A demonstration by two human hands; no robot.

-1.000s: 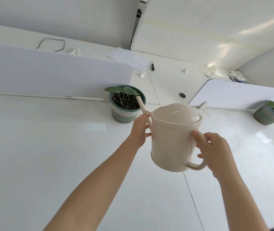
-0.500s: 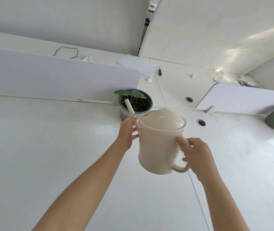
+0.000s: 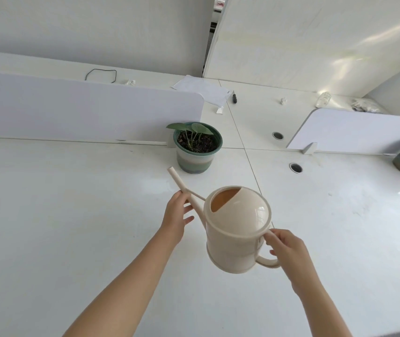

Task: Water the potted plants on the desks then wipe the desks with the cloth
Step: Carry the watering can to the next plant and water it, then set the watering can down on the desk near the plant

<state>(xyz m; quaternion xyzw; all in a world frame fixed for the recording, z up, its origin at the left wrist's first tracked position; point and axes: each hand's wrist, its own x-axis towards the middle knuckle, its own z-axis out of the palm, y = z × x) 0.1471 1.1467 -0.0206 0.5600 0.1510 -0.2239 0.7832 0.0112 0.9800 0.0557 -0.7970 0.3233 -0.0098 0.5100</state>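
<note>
Right hand [image 3: 289, 254] grips the handle [image 3: 268, 262] of the beige can [image 3: 235, 244], held up over the desk [image 3: 72, 215]. Left hand [image 3: 175, 217] touches the spout [image 3: 177, 177], can't tell if it's actually pinching. Since a second ago the can's tipped back, opening showing, spout now short of the pot [image 3: 197, 152] instead of over its soil.

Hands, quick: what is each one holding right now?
Left hand: holding the watering can by its spout.
Right hand: holding the watering can by its handle.
</note>
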